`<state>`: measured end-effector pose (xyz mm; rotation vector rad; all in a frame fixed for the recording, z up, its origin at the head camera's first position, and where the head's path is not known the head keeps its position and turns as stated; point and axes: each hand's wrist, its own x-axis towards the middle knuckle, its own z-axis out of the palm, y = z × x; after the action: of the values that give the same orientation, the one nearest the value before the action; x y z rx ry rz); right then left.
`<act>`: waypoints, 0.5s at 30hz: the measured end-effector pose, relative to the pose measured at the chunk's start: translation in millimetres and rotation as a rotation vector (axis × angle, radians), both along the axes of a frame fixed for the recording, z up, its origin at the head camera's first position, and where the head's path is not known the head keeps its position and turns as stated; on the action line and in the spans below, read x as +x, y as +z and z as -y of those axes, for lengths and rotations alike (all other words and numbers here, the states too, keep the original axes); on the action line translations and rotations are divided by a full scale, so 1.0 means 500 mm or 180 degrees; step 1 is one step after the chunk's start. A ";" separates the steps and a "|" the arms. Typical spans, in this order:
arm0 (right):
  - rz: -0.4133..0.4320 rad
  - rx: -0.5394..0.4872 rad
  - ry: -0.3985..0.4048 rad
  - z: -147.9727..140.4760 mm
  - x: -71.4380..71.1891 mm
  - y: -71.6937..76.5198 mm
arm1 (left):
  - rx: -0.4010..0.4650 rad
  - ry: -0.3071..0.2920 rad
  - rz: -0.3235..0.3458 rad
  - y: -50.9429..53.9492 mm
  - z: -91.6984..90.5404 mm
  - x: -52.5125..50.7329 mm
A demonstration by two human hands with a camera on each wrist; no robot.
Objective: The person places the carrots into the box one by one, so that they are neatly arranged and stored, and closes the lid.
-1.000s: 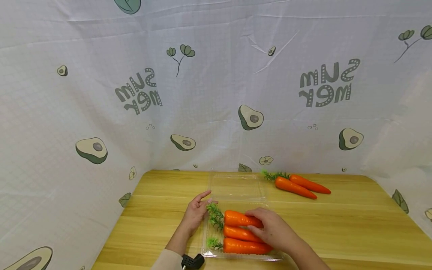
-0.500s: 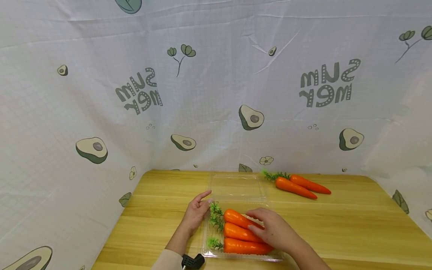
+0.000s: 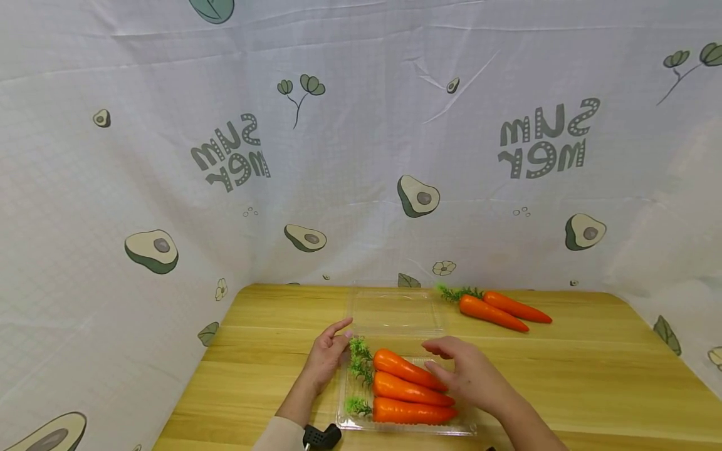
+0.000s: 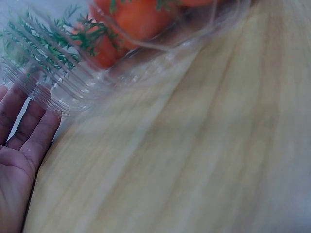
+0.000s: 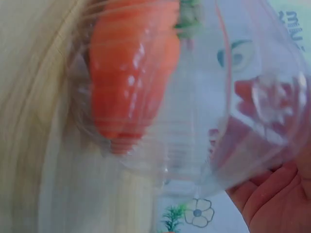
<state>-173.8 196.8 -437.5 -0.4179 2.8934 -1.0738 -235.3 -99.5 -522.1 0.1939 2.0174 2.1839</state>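
Note:
A clear plastic box with its lid folded back lies on the table, holding three orange carrots side by side, green tops to the left. My left hand touches the box's left side with relaxed fingers; the left wrist view shows those fingers against the ribbed wall. Over the box's right edge hovers my right hand, thumb and fingers apart, holding nothing. In the right wrist view the hand is partly seen behind the clear plastic.
Two more carrots with green tops lie at the back right of the wooden table. A black object is by the left sleeve. Behind the table hangs a white printed cloth.
The top carrot's tip has swung toward the front, and the carrots lie closer together. My right hand has let go and moved right and slightly back. The left hand has stayed in place.

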 end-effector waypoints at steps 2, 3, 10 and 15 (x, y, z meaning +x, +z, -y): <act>-0.0043 0.0000 -0.0053 -0.005 -0.001 0.003 | -0.0001 0.0007 -0.0003 0.000 0.001 0.000; -0.0083 -0.0005 -0.0058 -0.008 -0.002 0.003 | -0.0015 0.0012 -0.0010 0.000 0.001 0.000; -0.0349 -0.0030 -0.0103 -0.039 -0.012 0.005 | -0.0027 0.0011 -0.0031 -0.001 0.001 0.000; -0.0522 -0.0037 -0.0205 -0.063 -0.023 0.003 | 0.0031 -0.0022 -0.0008 0.000 0.001 -0.001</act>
<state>-185.4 228.3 -436.1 -0.4359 3.0646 -1.1161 -235.5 -100.1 -522.3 0.2047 2.0049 2.1909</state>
